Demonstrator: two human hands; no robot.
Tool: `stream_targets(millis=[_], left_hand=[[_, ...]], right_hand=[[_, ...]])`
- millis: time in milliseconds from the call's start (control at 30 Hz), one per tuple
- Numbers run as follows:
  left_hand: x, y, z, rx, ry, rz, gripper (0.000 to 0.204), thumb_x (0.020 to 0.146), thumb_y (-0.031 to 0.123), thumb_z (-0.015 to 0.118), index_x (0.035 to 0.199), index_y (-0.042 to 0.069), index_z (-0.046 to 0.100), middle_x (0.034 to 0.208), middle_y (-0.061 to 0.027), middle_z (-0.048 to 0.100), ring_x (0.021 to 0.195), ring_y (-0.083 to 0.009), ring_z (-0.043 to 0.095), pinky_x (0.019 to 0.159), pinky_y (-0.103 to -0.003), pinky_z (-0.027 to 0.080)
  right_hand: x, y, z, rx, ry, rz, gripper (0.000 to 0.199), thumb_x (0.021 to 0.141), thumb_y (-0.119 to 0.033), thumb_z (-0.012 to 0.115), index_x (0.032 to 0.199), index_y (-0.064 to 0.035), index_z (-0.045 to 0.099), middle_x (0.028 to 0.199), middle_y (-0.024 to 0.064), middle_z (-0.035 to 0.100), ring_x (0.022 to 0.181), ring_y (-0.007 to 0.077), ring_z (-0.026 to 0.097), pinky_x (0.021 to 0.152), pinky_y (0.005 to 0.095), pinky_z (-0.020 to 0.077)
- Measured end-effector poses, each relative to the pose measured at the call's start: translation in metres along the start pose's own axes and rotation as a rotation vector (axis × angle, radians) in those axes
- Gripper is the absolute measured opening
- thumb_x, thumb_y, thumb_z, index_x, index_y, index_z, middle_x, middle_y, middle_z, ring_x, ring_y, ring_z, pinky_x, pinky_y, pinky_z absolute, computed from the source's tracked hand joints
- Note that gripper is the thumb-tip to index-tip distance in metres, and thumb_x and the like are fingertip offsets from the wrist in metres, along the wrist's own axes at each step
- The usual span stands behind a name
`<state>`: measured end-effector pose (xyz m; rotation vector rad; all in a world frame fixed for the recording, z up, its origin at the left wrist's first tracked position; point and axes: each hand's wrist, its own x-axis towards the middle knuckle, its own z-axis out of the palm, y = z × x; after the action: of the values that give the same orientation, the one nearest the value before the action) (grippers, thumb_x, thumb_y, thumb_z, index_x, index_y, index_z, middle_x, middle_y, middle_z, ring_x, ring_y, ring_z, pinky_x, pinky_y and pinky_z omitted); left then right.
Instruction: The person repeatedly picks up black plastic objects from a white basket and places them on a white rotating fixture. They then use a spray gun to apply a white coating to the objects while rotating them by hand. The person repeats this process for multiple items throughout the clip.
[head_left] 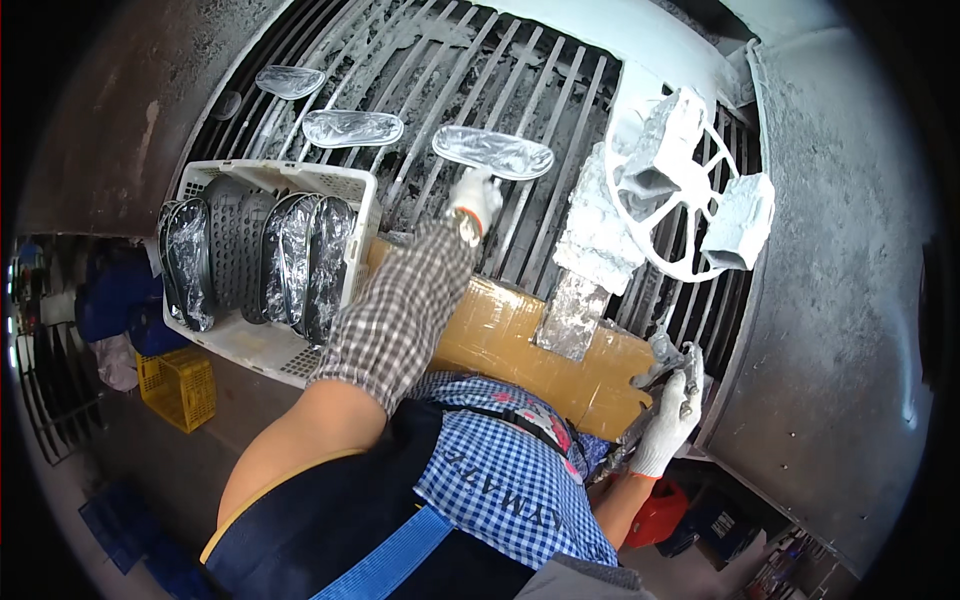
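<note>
My left hand (pixel 476 197), in a white glove, reaches over the slatted grate (pixel 520 75). Its fingers look bunched at the near edge of a plastic-wrapped, sole-shaped piece (pixel 493 153); the fingertips are partly hidden. Two more wrapped pieces, one in the middle (pixel 352 129) and one farther left (pixel 290 82), lie in a row on the bars. At the lower right, my gloved right hand (pixel 672 420) is closed around a grey, crusted tool that looks like a spray gun (pixel 692 366). Left of my left forearm, a white plastic crate (pixel 330 180) holds several dark soles (pixel 228 250), some wrapped in clear film.
A whitish-crusted wheel (pixel 625 215) with block-like parts stands on the right of the grate. Brown cardboard (pixel 500 325) lies along the near edge. Dark metal walls flank both sides, the right wall (pixel 840 300) close by. A yellow crate (pixel 178 388) sits lower left.
</note>
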<state>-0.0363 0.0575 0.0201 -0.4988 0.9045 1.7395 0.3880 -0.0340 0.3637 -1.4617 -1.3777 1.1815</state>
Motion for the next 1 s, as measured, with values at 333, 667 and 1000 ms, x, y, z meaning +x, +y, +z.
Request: stream_targets(millis=[333,667,1000], left_hand=[[-0.253,0.008,0.059,0.708,-0.450,0.024,0.028,0.099,0.018,0.076,0.122,0.002,0.070,0.100,-0.0029,0.073,0.085,-0.0117,0.070,0.073,-0.029,0.058],[-0.331,0.184,0.016,1.254,0.199,0.863,0.036,0.094,0.030,0.078,0.117,0.002,0.075,0.105,-0.0114,0.078,0.095,-0.0208,0.075,0.086,-0.034,0.059],[-0.257,0.207,-0.040,2.105,0.558,0.738,0.068,0.083,0.036,0.079,0.138,0.001,0.059,0.128,-0.0228,0.071,0.121,-0.0397,0.068,0.106,-0.048,0.053]], right_hand=[[0.000,0.019,-0.004,-0.053,0.024,0.015,0.050,0.110,-0.008,0.050,0.158,0.0073,0.047,0.153,0.0159,0.060,0.129,0.0213,0.061,0.109,0.0341,0.0486],[0.006,0.025,0.015,-0.070,-0.066,0.010,0.051,0.111,-0.011,0.052,0.159,0.0048,0.047,0.149,0.0159,0.061,0.126,0.0200,0.063,0.105,0.0320,0.0492],[0.004,0.040,0.012,-0.031,-0.059,-0.070,0.049,0.113,-0.013,0.050,0.160,0.0017,0.046,0.116,0.0121,0.073,0.089,0.0128,0.067,0.080,0.0269,0.0542]])
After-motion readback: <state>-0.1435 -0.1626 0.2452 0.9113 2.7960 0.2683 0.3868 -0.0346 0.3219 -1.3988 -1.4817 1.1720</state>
